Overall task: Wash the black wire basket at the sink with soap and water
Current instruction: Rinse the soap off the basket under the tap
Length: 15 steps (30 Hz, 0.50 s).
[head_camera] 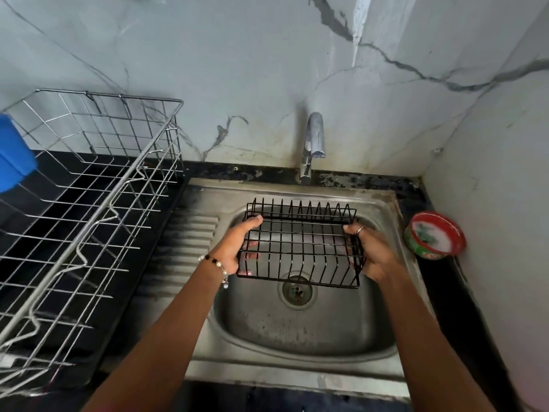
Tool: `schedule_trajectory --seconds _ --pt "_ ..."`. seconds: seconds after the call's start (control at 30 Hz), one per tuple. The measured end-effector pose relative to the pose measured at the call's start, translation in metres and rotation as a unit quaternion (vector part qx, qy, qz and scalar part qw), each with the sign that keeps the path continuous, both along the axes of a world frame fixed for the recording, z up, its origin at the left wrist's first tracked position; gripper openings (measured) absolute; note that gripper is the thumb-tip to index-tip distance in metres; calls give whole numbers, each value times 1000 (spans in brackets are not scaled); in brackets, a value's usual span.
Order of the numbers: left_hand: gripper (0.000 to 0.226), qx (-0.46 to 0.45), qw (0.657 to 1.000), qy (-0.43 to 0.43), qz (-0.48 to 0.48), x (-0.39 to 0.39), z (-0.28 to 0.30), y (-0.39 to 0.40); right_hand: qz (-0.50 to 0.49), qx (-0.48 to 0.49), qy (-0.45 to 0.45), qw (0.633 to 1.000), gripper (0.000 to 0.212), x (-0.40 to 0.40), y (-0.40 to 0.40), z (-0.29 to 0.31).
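The black wire basket [300, 242] hangs over the steel sink [297, 331], above the drain. My left hand [234, 245] grips its left end, thumb over the top wire and fingers underneath. My right hand [371, 251] grips the right end the same way and wears a ring. The chrome tap [312, 144] stands behind the basin, and no water runs from it. A red and green round soap tub [433, 236] with white soap sits on the counter to the right of the sink.
A large steel wire dish rack [89, 209] fills the black counter on the left, beside the sink's ribbed drainboard [190, 242]. A blue plastic thing [13, 153] sits at the far left edge. Marble walls close in behind and on the right.
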<state>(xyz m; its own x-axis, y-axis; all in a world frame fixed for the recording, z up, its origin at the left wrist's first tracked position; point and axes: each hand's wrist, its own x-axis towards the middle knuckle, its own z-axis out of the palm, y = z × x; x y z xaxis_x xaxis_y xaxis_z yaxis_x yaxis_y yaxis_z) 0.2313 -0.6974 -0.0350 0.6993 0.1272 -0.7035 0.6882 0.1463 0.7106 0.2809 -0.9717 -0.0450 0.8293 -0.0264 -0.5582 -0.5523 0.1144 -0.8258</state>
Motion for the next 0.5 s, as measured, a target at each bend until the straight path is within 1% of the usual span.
schedule_trajectory --seconds 0.07,0.13,0.2,0.3,0.37,0.4,0.47,0.5 --pt "32 14 1000 -7 -6 -3 9 -2 4 -37 18 999 19 -8 8 15" --pt "33 23 999 -40 -3 -2 26 -2 -4 -53 13 999 26 -10 12 33" --pt "40 19 997 -76 4 0 44 3 -20 -65 -38 997 29 -12 12 56" --pt "46 2 985 -170 24 -5 56 9 -49 -56 -160 984 62 -16 4 70" --pt "51 -7 978 -203 39 -14 45 9 -45 -48 -198 978 70 -28 6 65" --pt "52 -14 981 -188 41 -21 35 7 -38 -43 -185 981 67 -35 9 55" --pt "49 -27 994 -102 35 -35 13 2 -25 -55 -125 990 50 -46 14 33" --pt "48 -28 997 -64 35 -41 2 0 -23 -66 -90 994 45 -51 15 25"
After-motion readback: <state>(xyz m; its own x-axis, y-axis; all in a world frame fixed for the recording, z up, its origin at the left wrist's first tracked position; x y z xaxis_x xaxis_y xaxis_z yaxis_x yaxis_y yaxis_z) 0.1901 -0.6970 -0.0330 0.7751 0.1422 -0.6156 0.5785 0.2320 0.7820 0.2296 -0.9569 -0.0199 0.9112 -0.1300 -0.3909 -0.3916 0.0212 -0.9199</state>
